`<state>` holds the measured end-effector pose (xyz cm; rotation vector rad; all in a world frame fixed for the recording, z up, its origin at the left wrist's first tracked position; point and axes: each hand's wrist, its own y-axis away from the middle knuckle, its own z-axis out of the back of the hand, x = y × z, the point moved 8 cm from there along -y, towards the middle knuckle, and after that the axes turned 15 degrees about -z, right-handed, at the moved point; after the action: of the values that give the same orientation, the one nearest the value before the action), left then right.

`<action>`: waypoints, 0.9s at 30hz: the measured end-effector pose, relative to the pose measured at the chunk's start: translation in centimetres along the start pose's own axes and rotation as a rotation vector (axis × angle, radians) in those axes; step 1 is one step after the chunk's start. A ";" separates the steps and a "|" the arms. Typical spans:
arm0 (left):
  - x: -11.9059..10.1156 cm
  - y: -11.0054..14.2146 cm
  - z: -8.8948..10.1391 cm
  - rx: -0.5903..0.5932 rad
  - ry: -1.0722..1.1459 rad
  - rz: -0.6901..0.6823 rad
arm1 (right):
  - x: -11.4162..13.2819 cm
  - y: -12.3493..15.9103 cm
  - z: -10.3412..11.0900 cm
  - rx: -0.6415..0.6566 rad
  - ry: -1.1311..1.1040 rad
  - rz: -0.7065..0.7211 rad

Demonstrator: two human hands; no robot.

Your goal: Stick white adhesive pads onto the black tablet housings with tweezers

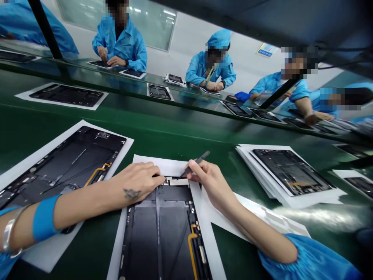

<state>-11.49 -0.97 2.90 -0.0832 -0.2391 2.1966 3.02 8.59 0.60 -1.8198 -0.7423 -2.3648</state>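
Observation:
A black tablet housing [174, 227] lies on a white paper sheet [166, 165] right in front of me, with an orange flex cable [191, 245] along its right side. My left hand [141, 179] presses on the housing's upper left corner, fingers curled over the top edge and thumb pointing inward. Slim dark tweezers [201, 158] are pinched in my right hand [208, 179]. Their tip points down at the top edge, close to a pale strip [178, 181]. Whether the tip touches the strip I cannot tell.
Another open housing [87, 155] lies on paper under my left forearm. To the right stands a paper stack with a housing [291, 167] on top; a white sheet with grey patches [271, 217] lies nearer. Beyond the green bench [175, 132], several co-workers in blue work on similar housings.

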 end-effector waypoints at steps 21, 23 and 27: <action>-0.1 -0.2 -0.2 0.053 -0.026 -0.007 | 0.0 -0.2 0.0 0.003 0.029 -0.014; -0.1 -0.3 -0.2 0.050 -0.024 -0.010 | 0.0 -0.2 -0.1 0.004 0.021 -0.010; -0.1 -0.3 -0.3 0.054 -0.047 -0.005 | -0.1 -0.2 0.0 0.004 0.012 -0.014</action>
<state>-11.18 -0.88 2.67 -0.0013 -0.2055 2.1997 2.95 8.74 0.46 -1.8039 -0.7605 -2.3788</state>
